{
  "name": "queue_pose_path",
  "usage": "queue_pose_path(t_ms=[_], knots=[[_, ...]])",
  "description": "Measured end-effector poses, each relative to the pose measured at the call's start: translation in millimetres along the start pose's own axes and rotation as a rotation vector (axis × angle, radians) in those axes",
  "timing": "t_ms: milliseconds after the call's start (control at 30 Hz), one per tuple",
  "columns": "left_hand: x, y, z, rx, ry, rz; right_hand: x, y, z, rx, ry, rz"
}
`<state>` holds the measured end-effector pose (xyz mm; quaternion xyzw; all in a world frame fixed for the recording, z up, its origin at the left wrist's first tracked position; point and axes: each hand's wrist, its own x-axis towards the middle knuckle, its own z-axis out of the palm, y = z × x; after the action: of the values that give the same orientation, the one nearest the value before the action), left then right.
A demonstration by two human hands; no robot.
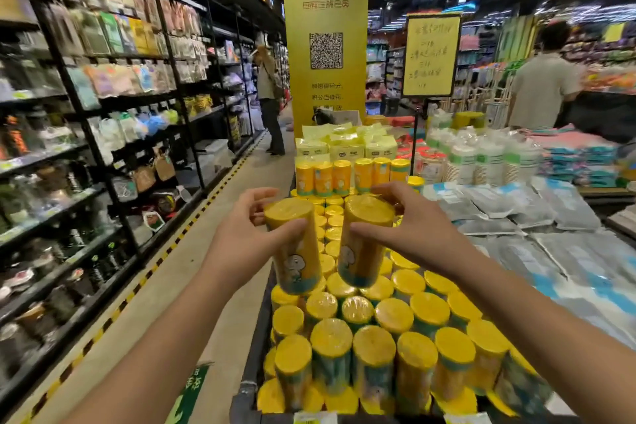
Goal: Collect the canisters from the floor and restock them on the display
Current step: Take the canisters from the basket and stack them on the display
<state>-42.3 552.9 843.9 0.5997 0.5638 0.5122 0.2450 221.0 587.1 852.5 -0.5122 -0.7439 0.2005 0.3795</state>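
My left hand (242, 234) grips a yellow-lidded canister (296, 251) near its top, thumb in front, fingers behind. My right hand (409, 231) grips a second like canister (364, 244) the same way. Both canisters hang upright side by side, just above the display (253, 337) packed with several rows of yellow-topped canisters (375, 348). More canisters (340, 175) stand in a raised row at the back of the display.
Black shelving (103, 148) full of goods lines the left of the aisle. A yellow pillar (325, 27) rises behind the display. Packaged goods (568, 251) lie to the right. One person (270, 96) stands down the aisle, another (540, 79) at the right.
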Motion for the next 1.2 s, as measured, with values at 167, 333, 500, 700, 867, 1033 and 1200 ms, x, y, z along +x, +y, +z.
queue_pose_path(t_ms=[167,333,500,700,867,1033,1200], knots=[[41,11,60,-0.017,0.084,-0.053,44,58,-35,0.042,-0.032,-0.057],[69,11,98,-0.02,0.123,-0.092,87,95,-51,0.047,-0.044,-0.073],[100,5,112,-0.001,0.109,-0.091,125,121,-50,0.089,-0.023,-0.027],[142,-20,114,0.007,0.108,-0.087,167,135,-29,0.095,-0.027,-0.004],[193,-55,104,0.023,0.036,-0.123,211,137,-1,0.048,-0.045,0.01],[253,-99,99,0.034,0.046,-0.179,260,141,38,0.014,-0.064,0.033],[310,-139,105,0.096,0.071,-0.227,296,153,75,-0.02,-0.068,0.059]])
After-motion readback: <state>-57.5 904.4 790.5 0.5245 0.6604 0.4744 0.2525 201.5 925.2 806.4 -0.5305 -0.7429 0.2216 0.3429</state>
